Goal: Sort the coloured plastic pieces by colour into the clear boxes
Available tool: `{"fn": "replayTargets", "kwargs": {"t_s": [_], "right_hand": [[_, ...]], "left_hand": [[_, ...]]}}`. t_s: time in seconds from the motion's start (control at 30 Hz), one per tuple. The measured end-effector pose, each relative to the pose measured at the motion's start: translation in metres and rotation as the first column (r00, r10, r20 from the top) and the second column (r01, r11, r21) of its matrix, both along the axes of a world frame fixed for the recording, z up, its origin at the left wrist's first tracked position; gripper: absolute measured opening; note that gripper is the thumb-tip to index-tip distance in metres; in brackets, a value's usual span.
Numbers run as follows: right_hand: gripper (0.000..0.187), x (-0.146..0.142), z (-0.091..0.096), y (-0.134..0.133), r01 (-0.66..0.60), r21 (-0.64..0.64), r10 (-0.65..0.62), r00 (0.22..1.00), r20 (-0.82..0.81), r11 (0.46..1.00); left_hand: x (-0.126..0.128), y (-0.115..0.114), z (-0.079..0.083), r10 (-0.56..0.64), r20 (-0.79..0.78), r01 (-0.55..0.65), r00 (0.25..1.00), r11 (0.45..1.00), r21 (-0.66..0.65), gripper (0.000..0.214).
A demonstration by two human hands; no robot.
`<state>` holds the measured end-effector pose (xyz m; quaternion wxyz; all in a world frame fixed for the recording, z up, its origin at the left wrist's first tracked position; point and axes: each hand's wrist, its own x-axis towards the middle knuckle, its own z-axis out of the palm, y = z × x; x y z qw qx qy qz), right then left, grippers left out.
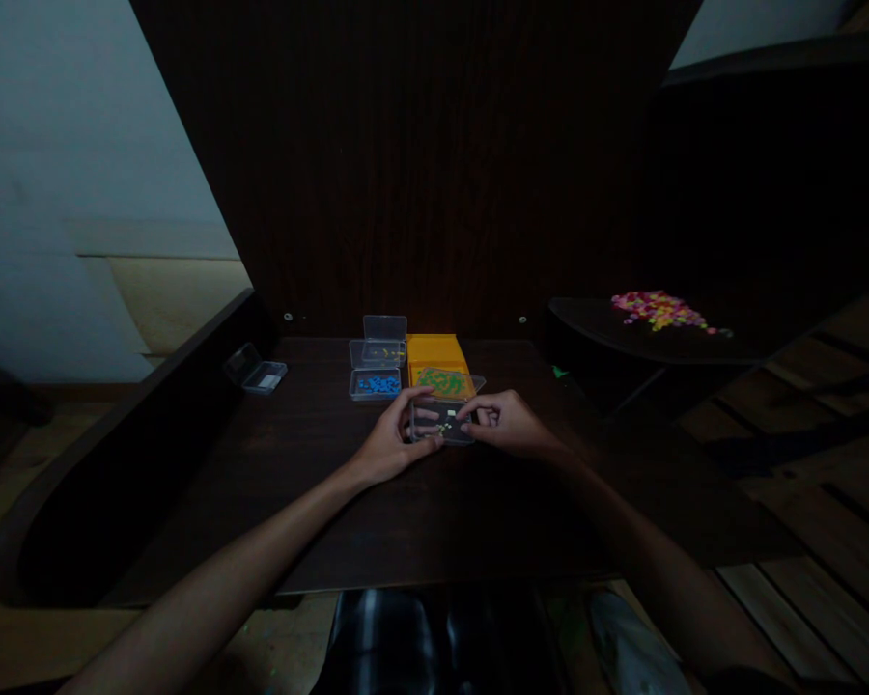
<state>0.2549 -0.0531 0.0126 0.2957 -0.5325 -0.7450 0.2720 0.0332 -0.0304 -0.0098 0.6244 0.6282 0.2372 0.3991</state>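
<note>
My left hand [395, 437] grips a small clear plastic box [427, 440] by its left side, fingers behind it and thumb along the near edge. A few tiny pale pieces [445, 427] lie in this box, with a small white patch [452, 413] near its right side. At the box's right edge, my right hand [511, 423] has thumb and index finger drawn close together over the rim; whatever is between them is too small to make out. Just behind stands an open yellow box [434, 346], with a clear box of green pieces [443, 383] on its front part.
Left of the yellow box are an open clear box of blue pieces [377, 385] and one with yellow bits [385, 353]. Another open clear case [265, 375] lies farther left. Colourful pieces [658, 311] are heaped on the right side shelf [586, 314]. A green scrap [559, 372] lies nearby.
</note>
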Motion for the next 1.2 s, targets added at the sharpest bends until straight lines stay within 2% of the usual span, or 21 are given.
{"fn": "replayTargets", "kwargs": {"t_s": [0.2, 0.43, 0.8, 0.93, 1.2], "right_hand": [[0.022, -0.0013, 0.0024, -0.0024, 0.014, 0.052, -0.013, 1.0, -0.017, 0.999], [0.021, -0.0037, -0.0041, 0.0, -0.016, 0.114, 0.005, 0.995, 0.098, 0.993], [0.018, -0.008, -0.0001, -0.001, -0.051, 0.126, 0.024, 0.979, 0.204, 0.991], [0.018, -0.0063, -0.0022, -0.0003, -0.034, 0.102, 0.018, 0.989, 0.147, 0.994], [0.026, -0.0052, 0.0021, -0.0019, -0.055, -0.013, 0.053, 0.993, -0.106, 0.998]], "left_hand": [[0.0002, 0.0013, 0.0015, 0.025, 0.006, -0.025, 1.0, 1.0, -0.009, 0.065], [0.0011, -0.001, -0.0016, 0.01, 0.001, -0.01, 1.0, 1.0, 0.009, 0.065], [0.0017, -0.0033, -0.0008, -0.001, -0.023, 0.001, 1.0, 1.0, 0.015, 0.066], [0.0018, -0.0024, -0.0008, 0.001, -0.022, 0.0, 1.0, 1.0, 0.025, 0.065], [0.0008, -0.0013, -0.0004, 0.007, -0.018, -0.007, 1.0, 1.0, 0.0, 0.067]]}}
